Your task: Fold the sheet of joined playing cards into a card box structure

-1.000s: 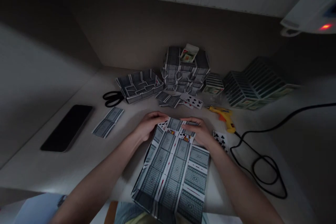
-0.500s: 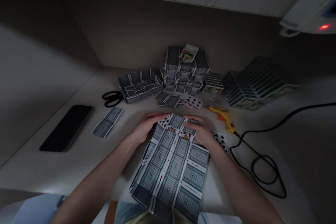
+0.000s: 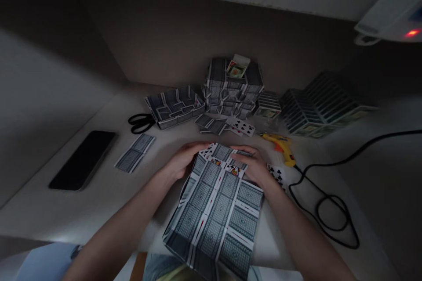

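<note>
A box made of playing cards [image 3: 212, 206] lies tilted in front of me, its card backs facing up. At its far end, my left hand [image 3: 184, 159] is closed round the left corner, beside a card that shows black pips. My right hand [image 3: 252, 162] grips the same end from the right, with fingers over a card back [image 3: 222, 153]. Face cards show in a strip just below that card. The undersides of both hands' grips are hidden by the box.
Behind stand an open card tray [image 3: 174, 107], a stacked card structure [image 3: 232, 85] and loose cards [image 3: 242, 126]. A yellow glue gun [image 3: 280, 147] with a black cord [image 3: 325, 193] lies right. Left are scissors [image 3: 140, 123], a phone [image 3: 82, 160] and two cards [image 3: 135, 153]. Packed card boxes [image 3: 325, 105] stand far right.
Almost nothing differs. Both hands keep their hold on the far end of the card box, and the view has shifted very slightly.
</note>
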Demonstrator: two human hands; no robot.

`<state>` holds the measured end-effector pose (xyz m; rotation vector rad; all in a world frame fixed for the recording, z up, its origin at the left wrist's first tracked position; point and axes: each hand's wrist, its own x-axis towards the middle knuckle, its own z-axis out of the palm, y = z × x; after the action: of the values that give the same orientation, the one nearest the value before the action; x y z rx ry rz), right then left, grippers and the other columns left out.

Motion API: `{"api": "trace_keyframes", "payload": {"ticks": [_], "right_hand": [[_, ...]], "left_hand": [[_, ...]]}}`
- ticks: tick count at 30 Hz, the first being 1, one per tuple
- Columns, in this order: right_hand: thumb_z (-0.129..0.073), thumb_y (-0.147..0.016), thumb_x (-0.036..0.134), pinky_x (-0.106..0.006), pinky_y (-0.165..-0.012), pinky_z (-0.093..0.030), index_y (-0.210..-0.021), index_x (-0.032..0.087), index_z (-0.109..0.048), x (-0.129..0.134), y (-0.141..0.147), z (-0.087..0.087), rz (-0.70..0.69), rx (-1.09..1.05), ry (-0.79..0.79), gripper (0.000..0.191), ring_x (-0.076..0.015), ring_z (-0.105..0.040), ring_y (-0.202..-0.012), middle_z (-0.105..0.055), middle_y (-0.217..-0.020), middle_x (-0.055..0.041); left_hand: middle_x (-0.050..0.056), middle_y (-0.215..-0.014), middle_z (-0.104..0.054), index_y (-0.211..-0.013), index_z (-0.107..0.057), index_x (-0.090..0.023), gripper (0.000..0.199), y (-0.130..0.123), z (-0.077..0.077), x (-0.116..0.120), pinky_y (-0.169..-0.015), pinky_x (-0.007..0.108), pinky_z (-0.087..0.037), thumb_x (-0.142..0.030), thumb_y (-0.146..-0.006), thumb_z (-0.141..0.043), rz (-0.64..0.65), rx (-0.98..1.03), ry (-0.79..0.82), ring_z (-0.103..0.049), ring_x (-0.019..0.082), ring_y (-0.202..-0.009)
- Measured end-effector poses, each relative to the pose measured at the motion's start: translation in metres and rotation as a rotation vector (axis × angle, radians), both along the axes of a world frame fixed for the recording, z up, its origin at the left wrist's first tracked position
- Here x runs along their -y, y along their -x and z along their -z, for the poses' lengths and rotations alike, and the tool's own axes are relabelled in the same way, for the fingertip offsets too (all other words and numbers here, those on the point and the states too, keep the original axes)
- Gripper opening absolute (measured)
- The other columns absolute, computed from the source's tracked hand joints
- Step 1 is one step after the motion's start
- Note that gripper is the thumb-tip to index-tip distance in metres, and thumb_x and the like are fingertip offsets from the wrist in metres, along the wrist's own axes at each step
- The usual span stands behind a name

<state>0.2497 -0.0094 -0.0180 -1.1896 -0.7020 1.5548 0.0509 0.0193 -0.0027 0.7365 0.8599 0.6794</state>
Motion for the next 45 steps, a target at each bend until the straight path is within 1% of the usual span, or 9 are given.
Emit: {"api": "trace_keyframes", "payload": {"ticks": [8, 16, 22, 31, 34, 37, 41, 43, 45], "right_hand": [[-0.078, -0.046, 0.018, -0.026, -0.060, -0.046, -0.072, 0.021, -0.071, 0.000, 0.000, 0.001, -0.024, 0.044, -0.040, 0.027, -0.0140, -0.062, -0.061, -0.070, -0.068, -0.0001], [-0.078, -0.047, 0.017, -0.025, -0.060, -0.046, -0.071, 0.021, -0.071, 0.001, -0.001, 0.004, -0.035, 0.063, -0.059, 0.025, -0.0136, -0.061, -0.060, -0.070, -0.068, -0.0002], [-0.077, -0.047, 0.017, -0.027, -0.060, -0.046, -0.072, 0.021, -0.071, 0.001, 0.000, 0.003, -0.041, 0.062, -0.041, 0.026, -0.0145, -0.061, -0.059, -0.070, -0.068, -0.0003], [-0.077, -0.047, 0.017, -0.026, -0.061, -0.045, -0.072, 0.021, -0.071, 0.002, 0.000, 0.003, -0.046, 0.058, -0.041, 0.025, -0.0139, -0.061, -0.060, -0.070, -0.069, 0.0001], [-0.076, -0.050, 0.020, -0.027, -0.065, -0.045, -0.071, 0.022, -0.071, 0.002, -0.001, 0.000, -0.058, 0.062, -0.065, 0.022, -0.0156, -0.061, -0.065, -0.070, -0.070, -0.0004], [-0.069, -0.061, 0.034, -0.029, -0.071, -0.044, -0.074, 0.020, -0.071, 0.002, -0.007, -0.004, -0.130, -0.043, -0.064, 0.020, -0.0182, -0.062, -0.073, -0.070, -0.077, -0.0033], [-0.047, -0.072, 0.057, -0.034, -0.074, -0.045, -0.082, 0.014, -0.069, 0.000, -0.016, -0.006, -0.296, -0.231, 0.062, 0.049, -0.0211, -0.062, -0.075, -0.069, -0.080, -0.0087], [-0.046, -0.074, 0.056, -0.033, -0.073, -0.045, -0.085, 0.013, -0.067, -0.002, -0.017, -0.006, -0.342, -0.238, 0.127, 0.049, -0.0206, -0.062, -0.075, -0.068, -0.081, -0.0086], [-0.050, -0.074, 0.050, -0.030, -0.072, -0.046, -0.088, 0.016, -0.066, -0.002, -0.016, -0.006, -0.365, -0.203, 0.162, 0.040, -0.0191, -0.062, -0.076, -0.068, -0.084, -0.0068]], "left_hand": [[0.005, -0.091, -0.069, -0.097, -0.066, -0.016, 0.033, 0.000, 0.000, 0.002, -0.070, 0.026, -0.046, -0.029, -0.066, -0.066, -0.012, -0.021, 0.031, -0.063, 0.016, -0.074], [0.005, -0.082, -0.070, -0.085, -0.068, -0.014, 0.028, 0.000, -0.001, 0.003, -0.064, 0.025, -0.047, -0.032, -0.064, -0.067, -0.044, -0.044, 0.055, -0.062, 0.015, -0.065], [0.006, -0.086, -0.070, -0.089, -0.068, -0.014, 0.031, 0.000, 0.001, 0.002, -0.068, 0.025, -0.047, -0.030, -0.063, -0.069, -0.058, -0.051, 0.001, -0.062, 0.015, -0.073], [0.007, -0.086, -0.069, -0.088, -0.068, -0.013, 0.031, 0.000, 0.000, 0.003, -0.069, 0.027, -0.046, -0.030, -0.062, -0.070, -0.071, -0.076, -0.003, -0.061, 0.016, -0.072], [0.007, -0.084, -0.070, -0.087, -0.068, -0.014, 0.030, -0.001, -0.003, 0.003, -0.070, 0.026, -0.045, -0.029, -0.062, -0.070, -0.076, -0.081, -0.012, -0.061, 0.016, -0.073], [0.006, -0.084, -0.070, -0.086, -0.069, -0.014, 0.029, -0.002, -0.005, 0.004, -0.069, 0.025, -0.045, -0.030, -0.062, -0.069, -0.069, -0.089, -0.028, -0.061, 0.015, -0.073], [0.006, -0.082, -0.070, -0.089, -0.068, -0.015, 0.031, 0.000, -0.006, 0.004, -0.068, 0.025, -0.044, -0.032, -0.063, -0.068, -0.031, -0.110, -0.046, -0.061, 0.015, -0.072], [0.005, -0.081, -0.070, -0.089, -0.069, -0.016, 0.031, 0.000, -0.005, 0.004, -0.069, 0.026, -0.044, -0.032, -0.063, -0.068, -0.013, -0.131, -0.070, -0.061, 0.016, -0.072], [0.005, -0.082, -0.070, -0.089, -0.069, -0.016, 0.032, 0.000, -0.004, 0.005, -0.068, 0.026, -0.044, -0.033, -0.062, -0.069, 0.002, -0.152, -0.090, -0.061, 0.016, -0.072]]}}
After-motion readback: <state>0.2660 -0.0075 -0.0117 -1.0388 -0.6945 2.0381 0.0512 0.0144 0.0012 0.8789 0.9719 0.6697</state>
